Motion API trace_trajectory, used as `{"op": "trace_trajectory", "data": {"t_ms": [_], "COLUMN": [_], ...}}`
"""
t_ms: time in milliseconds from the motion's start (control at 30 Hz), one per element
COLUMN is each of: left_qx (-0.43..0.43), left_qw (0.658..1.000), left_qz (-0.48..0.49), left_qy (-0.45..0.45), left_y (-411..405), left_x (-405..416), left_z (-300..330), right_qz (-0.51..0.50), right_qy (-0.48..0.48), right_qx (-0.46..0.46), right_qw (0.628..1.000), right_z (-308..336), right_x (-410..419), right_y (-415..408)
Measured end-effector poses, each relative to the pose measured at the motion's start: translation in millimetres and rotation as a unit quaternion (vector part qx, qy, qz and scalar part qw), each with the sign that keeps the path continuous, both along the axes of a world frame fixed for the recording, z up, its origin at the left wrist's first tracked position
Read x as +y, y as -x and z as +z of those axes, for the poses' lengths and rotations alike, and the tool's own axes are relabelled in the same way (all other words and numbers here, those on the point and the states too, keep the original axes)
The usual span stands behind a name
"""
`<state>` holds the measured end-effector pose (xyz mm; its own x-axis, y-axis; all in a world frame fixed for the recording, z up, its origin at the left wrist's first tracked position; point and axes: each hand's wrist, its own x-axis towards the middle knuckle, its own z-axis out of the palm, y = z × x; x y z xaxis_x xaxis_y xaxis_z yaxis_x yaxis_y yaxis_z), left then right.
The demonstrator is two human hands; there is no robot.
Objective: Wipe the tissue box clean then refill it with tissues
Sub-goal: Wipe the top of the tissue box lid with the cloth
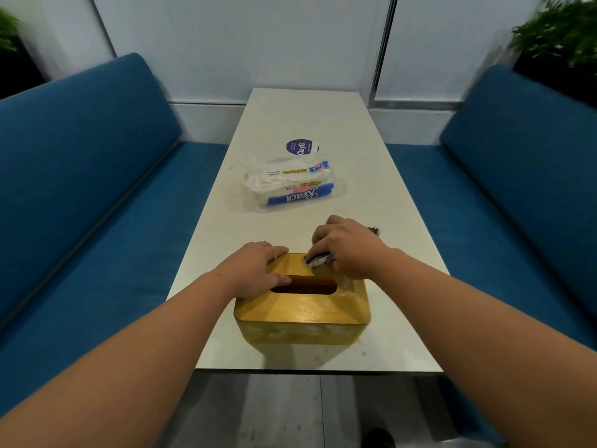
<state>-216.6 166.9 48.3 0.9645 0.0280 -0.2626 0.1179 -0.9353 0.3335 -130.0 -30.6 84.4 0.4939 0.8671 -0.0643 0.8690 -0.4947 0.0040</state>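
While blue benches (97, 189) are flanking my white table (307, 118), my left hand (258, 266) is lying flat on the yellow tissue box (303, 312) near me, and my right hand (349, 250) is squeezing a cloth (319, 260) on its lid.

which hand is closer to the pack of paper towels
Right. The right hand holds a cloth at the tissue box's far edge, just short of the paper towel pack. The left hand rests nearer the person.

Your yellow wooden tissue box (302, 305) sits upright near the surface's front edge, slot empty; the opened tissue pack (289, 185) lies beyond it.
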Motion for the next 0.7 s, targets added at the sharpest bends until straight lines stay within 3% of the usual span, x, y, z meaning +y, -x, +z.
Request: {"op": "trace_trajectory", "data": {"t_ms": [700], "left_qx": [0.003], "left_qw": [1.000], "left_qz": [-0.005], "left_qy": [0.004], "left_y": [-1], "left_x": [0], "left_z": [2], "right_qz": [-0.062], "right_qy": [0.006], "right_qx": [-0.017], "right_qw": [0.998], "right_z": [-1], "right_x": [-11], "right_y": [1]}}
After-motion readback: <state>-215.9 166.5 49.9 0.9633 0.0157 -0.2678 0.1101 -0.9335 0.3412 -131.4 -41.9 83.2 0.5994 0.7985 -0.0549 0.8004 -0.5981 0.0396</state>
